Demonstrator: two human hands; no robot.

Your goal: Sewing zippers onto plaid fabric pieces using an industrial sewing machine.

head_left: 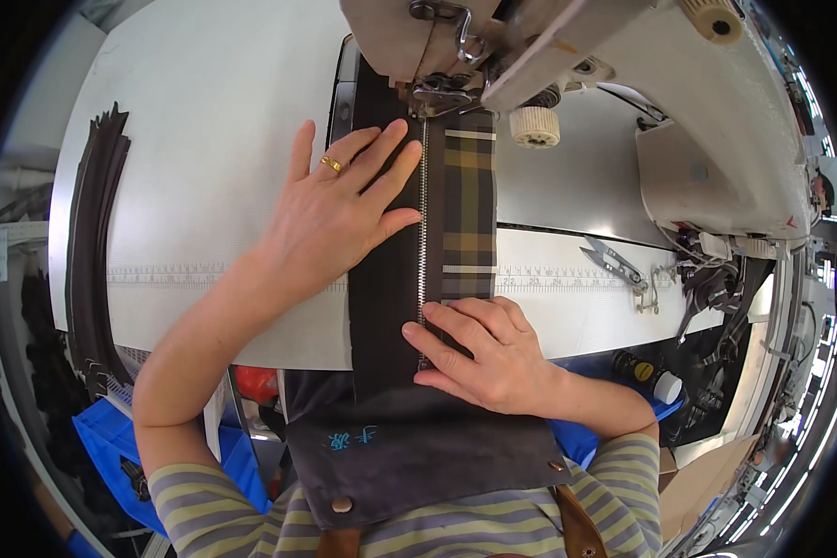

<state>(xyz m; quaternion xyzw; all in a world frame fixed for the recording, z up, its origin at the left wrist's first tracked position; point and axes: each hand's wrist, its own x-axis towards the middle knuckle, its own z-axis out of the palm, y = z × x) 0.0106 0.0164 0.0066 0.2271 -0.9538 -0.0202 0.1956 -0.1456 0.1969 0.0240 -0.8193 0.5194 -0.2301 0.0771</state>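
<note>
A metal-toothed zipper on dark tape runs lengthwise under the sewing machine's presser foot. Dark fabric lies along its left side and a plaid strip along its right. My left hand, with a gold ring, rests flat on the dark fabric, fingers spread and tips beside the zipper teeth. Nearer me, my right hand is palm down over the zipper and the plaid strip's near end. Its thumb and foremost fingertips lie apart across the zipper; the other fingers are bent.
Thread snips lie on the white table, right of the work. A stack of dark strips hangs over the left edge. Blue bins stand below. The sewing machine arm spans the upper right.
</note>
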